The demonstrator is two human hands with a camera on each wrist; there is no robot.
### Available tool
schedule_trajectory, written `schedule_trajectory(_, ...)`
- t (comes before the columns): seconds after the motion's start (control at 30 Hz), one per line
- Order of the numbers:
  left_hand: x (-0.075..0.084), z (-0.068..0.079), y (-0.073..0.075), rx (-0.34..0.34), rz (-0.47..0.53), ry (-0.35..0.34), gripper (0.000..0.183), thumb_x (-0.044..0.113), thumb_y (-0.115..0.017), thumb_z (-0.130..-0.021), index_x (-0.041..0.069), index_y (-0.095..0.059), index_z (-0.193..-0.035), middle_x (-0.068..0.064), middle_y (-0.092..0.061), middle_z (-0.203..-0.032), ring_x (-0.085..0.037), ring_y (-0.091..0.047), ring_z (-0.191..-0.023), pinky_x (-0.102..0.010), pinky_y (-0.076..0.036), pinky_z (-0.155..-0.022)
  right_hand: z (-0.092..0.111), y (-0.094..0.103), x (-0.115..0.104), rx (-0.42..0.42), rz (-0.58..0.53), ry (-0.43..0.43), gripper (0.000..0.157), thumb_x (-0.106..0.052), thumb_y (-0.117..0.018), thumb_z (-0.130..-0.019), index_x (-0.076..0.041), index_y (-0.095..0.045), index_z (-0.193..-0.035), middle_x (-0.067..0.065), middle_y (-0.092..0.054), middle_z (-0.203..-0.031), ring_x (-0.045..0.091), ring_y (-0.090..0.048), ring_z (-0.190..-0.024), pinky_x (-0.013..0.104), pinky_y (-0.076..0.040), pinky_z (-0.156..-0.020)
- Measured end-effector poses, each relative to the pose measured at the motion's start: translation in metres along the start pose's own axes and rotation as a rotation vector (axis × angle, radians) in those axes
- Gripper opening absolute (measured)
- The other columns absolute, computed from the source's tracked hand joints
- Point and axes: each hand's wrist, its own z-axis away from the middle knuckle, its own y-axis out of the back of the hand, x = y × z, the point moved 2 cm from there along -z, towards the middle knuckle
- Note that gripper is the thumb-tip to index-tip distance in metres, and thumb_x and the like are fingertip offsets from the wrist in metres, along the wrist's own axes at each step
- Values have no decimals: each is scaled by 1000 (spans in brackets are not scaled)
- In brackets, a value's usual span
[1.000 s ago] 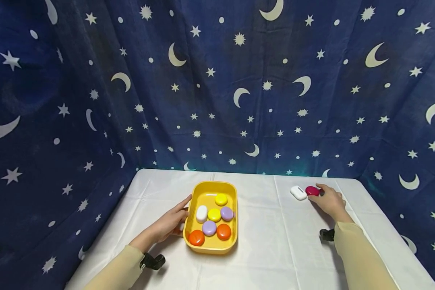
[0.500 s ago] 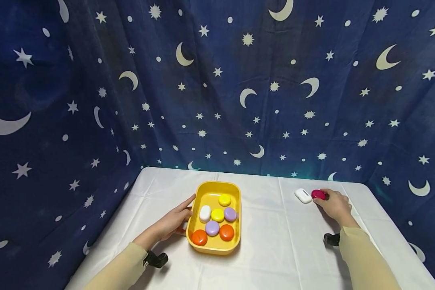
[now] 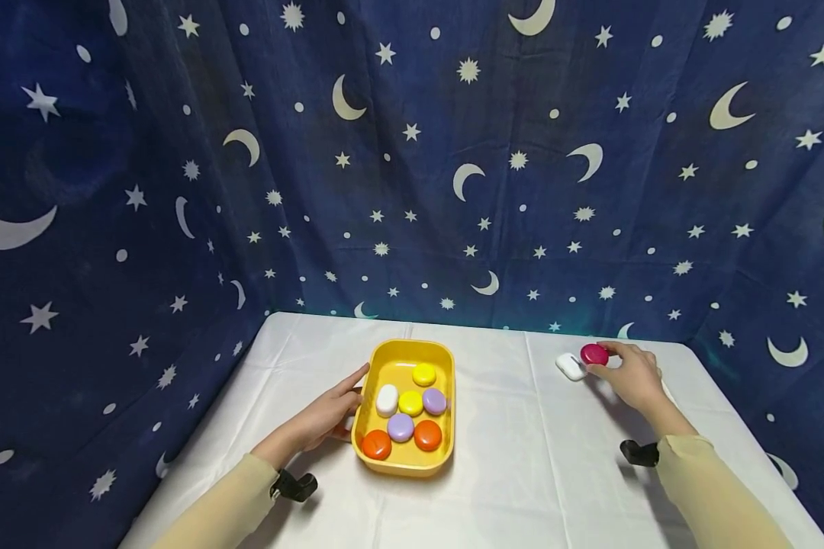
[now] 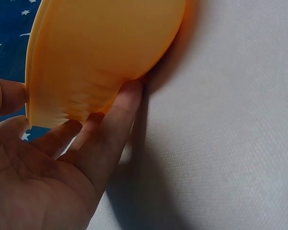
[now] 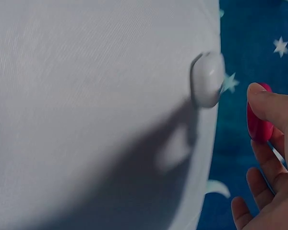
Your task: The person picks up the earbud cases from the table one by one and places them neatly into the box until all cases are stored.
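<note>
My right hand (image 3: 635, 375) pinches a glossy crimson disc (image 3: 593, 354) between thumb and fingers, raised a little off the table. In the right wrist view the thumb lies over the face of the crimson disc (image 5: 259, 120). Just left of it on the cloth is a white rounded piece (image 3: 570, 367) with a dark mark. My left hand (image 3: 323, 419) touches the left side of a yellow tray (image 3: 412, 462). Its extended fingers press against the tray's outer wall (image 4: 101, 43) in the left wrist view.
Inside the tray lie smooth rounded pieces: two yellow (image 3: 410, 403), two lilac (image 3: 400, 428), two orange (image 3: 427, 435) and one white (image 3: 387, 400). A white cloth (image 3: 501, 442) covers the table. Behind it hangs a dark blue curtain (image 3: 412, 183) with moons and stars.
My right hand has lifted the crimson disc off the cloth, up beside the white piece. The left hand and the tray stay in place. The head view has shifted slightly.
</note>
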Motion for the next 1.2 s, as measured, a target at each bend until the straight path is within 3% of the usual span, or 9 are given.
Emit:
schedule_trajectory(0.2, 0, -1, -1, -6, 1, 2, 67, 21, -47, -104, 36, -21, -165, -21, -34, -162, -31, -63, -119, -47, -61, -77, 2, 2, -24, -21, -37, 60, 68, -33, -78, -90, 3, -54, -142, 31, -52, -138, 51, -32, -127, 65, -35, -89)
schedule_trajectory(0.6, 2, 1, 1, -13, 1, -1, 67, 22, -46, -105, 35, -20, -165, -22, -34, -161, -31, -63, -119, -47, -61, -78, 5, 0, -94, -74, -102, 207, 63, -36, -85, -84, -6, -64, -135, 18, -62, -125, 41, -37, -124, 59, -38, -90)
schedule_trajectory(0.77, 3, 1, 0, -11, 2, 3, 67, 22, -46, -105, 35, -20, -165, -22, -34, -161, -33, -62, -120, -48, -61, -78, 6, -10, -125, -126, -126, 231, 61, -34, -86, -83, -13, -66, -136, 12, -62, -124, 39, -36, -129, 63, -42, -93)
schedule_trajectory(1.0, 5, 3, -2, -6, 15, 2, 67, 21, -47, -104, 34, -21, -165, -23, -34, -161, -33, -63, -119, -50, -61, -78, 8, -31, -170, -173, -143, 304, 58, -28, -89, -80, -19, -69, -133, 3, -64, -118, 30, -41, -123, 53, -48, -91)
schedule_trajectory(1.2, 5, 3, -1, -12, 19, -2, 67, 21, -47, -105, 35, -20, -165, -22, -35, -161, -32, -63, -119, -49, -61, -77, 8, -50, -198, -215, -148, 371, 58, -28, -90, -79, -24, -70, -133, -3, -65, -113, 27, -42, -119, 49, -45, -93)
